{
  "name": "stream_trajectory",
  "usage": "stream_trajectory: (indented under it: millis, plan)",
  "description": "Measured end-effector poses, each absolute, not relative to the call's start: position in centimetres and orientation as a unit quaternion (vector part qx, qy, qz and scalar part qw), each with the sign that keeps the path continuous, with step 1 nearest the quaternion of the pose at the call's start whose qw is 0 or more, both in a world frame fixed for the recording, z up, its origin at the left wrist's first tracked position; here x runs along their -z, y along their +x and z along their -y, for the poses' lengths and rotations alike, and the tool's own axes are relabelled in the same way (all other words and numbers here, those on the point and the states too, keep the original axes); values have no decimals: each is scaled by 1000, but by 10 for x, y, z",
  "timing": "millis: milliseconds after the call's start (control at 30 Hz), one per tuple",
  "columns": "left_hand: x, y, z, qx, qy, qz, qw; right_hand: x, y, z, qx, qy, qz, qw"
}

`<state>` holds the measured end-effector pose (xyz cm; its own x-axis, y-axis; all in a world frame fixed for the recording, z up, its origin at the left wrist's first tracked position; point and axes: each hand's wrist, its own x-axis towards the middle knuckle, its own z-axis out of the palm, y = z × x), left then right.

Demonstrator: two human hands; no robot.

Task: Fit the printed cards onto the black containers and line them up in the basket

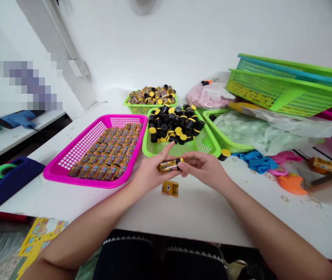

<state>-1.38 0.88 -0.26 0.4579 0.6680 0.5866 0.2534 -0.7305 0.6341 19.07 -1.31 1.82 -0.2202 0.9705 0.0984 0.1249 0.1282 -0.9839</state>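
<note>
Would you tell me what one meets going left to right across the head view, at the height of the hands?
Navy tape dispenser, magenta basket, left hand, labelled canister, right hand, blue cloth, orange piece.

The magenta basket is moulded plastic, smooth, with a soft gloss along its rim and an open lattice floor. The small canisters lined up inside it wear glossy printed wrappers, and a single canister just right of it shows the same shiny finish. Just beyond the magenta basket, the lime-green basket is similar smooth plastic, heaped with black-and-yellow plastic caps that have a faint shine. The white tabletop under the magenta basket looks smooth and matt. Well to the right of it, a crumpled clear plastic bag has a thin, filmy sheen.
</note>
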Motion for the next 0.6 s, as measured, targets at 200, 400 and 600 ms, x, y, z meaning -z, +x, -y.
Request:
stream_trajectory:
  millis: [200, 400, 600]
  plan:
    - [-1, -15, -1, -447, 838, -293, 110, -21, 192, 13, -508, -422, 614, 433]
    - [-7, -18, -3, -515, 836, -181, 56, -15, 199, 8, -620, -344, 557, 432]
    - [-8, -20, -4, -520, 835, -170, 56, -21, 191, 13, -572, -407, 560, 441]
